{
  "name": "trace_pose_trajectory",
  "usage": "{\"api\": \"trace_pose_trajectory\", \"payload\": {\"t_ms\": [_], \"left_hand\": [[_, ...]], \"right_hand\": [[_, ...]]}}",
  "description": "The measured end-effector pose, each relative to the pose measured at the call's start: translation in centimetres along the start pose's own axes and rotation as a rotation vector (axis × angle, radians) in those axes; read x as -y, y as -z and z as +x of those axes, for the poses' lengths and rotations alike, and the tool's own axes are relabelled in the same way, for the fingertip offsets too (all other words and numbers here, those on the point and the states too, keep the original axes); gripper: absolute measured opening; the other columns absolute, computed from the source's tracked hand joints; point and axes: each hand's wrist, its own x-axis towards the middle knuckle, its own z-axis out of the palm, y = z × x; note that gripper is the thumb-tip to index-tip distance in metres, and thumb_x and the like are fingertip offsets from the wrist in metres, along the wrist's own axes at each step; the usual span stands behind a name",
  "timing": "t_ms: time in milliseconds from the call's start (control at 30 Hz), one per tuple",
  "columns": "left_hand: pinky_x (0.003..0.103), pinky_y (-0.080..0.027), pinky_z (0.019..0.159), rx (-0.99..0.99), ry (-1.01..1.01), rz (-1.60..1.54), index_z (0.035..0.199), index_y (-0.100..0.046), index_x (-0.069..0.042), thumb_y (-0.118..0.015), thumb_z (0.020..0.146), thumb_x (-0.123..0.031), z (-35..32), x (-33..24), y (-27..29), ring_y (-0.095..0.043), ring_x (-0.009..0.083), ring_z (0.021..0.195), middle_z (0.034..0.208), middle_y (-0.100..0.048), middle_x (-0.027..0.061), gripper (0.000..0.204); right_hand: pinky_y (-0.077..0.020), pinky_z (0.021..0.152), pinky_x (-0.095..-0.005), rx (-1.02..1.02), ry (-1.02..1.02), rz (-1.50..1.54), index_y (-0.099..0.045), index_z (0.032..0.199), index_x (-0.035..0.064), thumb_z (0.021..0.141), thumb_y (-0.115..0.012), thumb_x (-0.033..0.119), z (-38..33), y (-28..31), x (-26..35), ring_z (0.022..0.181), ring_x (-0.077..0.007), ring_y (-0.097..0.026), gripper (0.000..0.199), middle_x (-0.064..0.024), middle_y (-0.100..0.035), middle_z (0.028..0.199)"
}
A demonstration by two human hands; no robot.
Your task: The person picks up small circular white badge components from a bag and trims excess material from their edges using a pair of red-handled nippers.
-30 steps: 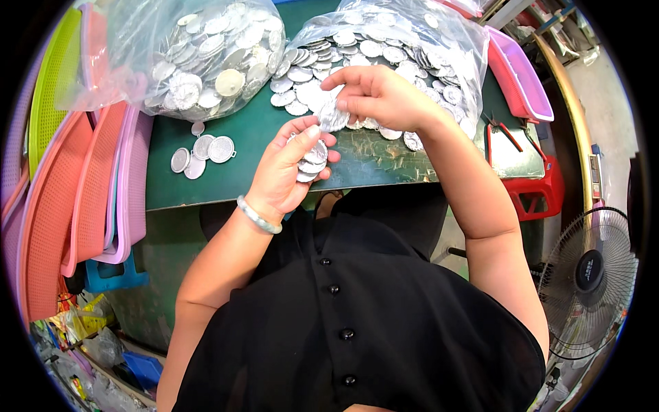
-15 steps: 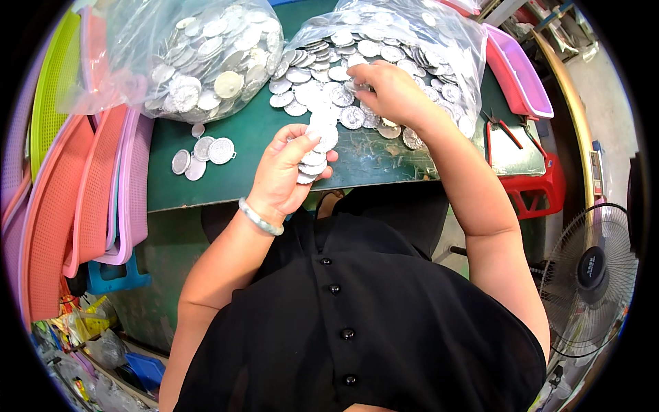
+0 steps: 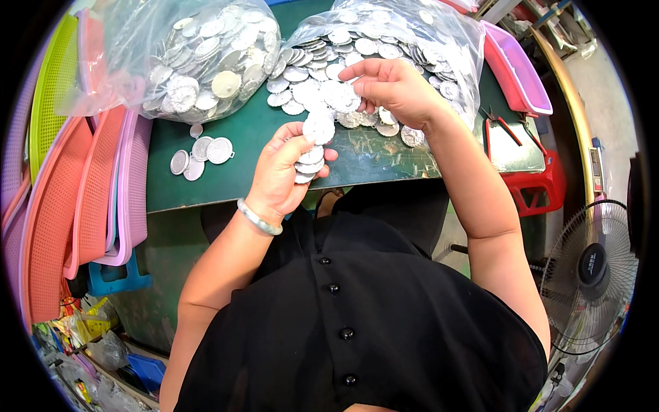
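My left hand (image 3: 276,168), with a pale bangle at the wrist, is closed round a stack of silver medallions (image 3: 311,162) at the table's front edge. The top one, a round medallion (image 3: 319,128), stands out past the thumb. Over the spilled pile of medallions (image 3: 302,74), my right hand (image 3: 406,90) pinches a single silver medallion (image 3: 343,97) between thumb and fingers. Its far rim comes near other bright discs, so I cannot tell where they touch. The pile spreads out of a clear plastic bag (image 3: 453,34).
Another clear bag (image 3: 206,62) full of medallions stands at the back left. Several loose medallions (image 3: 199,147) lie before it on the green table (image 3: 240,185). Stacked plastic baskets (image 3: 55,220) rise at the left. Red-handled pliers (image 3: 504,130), a pink bin (image 3: 518,72) and a fan (image 3: 592,264) are at the right.
My right hand has lifted a medallion from the pile and drawn it slightly nearer to me. My left hand keeps its stack in nearly the same place.
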Motion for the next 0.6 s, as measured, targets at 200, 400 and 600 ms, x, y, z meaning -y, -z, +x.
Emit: {"api": "trace_pose_trajectory", "payload": {"t_ms": [200,400,600], "left_hand": [[0.027,-0.045,0.054,0.007,-0.013,0.034,0.106,-0.045,-0.003,-0.049,0.083,-0.008,0.0,0.0,-0.1,-0.057,0.0188,0.074,0.092,-0.056,0.0117,0.024],[0.027,-0.05,0.052,0.032,-0.04,-0.005,0.104,-0.047,-0.002,-0.051,0.084,-0.009,0.1,0.2,0.2,-0.061,0.0184,0.074,0.092,-0.058,0.0108,0.021],[0.026,-0.046,0.052,0.05,-0.011,-0.115,0.108,-0.046,-0.005,-0.052,0.086,-0.019,0.1,0.0,0.1,-0.057,0.0179,0.073,0.089,-0.057,0.0091,0.027]], "right_hand": [[-0.0453,0.059,-0.0207,0.077,-0.03,0.099,-0.05,0.109,-0.004,0.078,-0.056,0.001,-0.5,-0.4,0.3,0.064,-0.0085,-0.056,0.033,-0.0027,-0.057,0.077],[-0.0478,0.063,-0.0228,0.038,-0.072,0.15,-0.05,0.106,-0.0049,0.077,-0.055,-0.002,-1.3,-2.5,-1.1,0.067,-0.012,-0.057,0.03,-0.0077,-0.059,0.087],[-0.0479,0.063,-0.0235,0.052,-0.002,0.1,-0.05,0.104,-0.0053,0.08,-0.055,0.001,-2.3,-4.9,-1.6,0.071,-0.0126,-0.059,0.026,-0.0092,-0.06,0.085]]}}
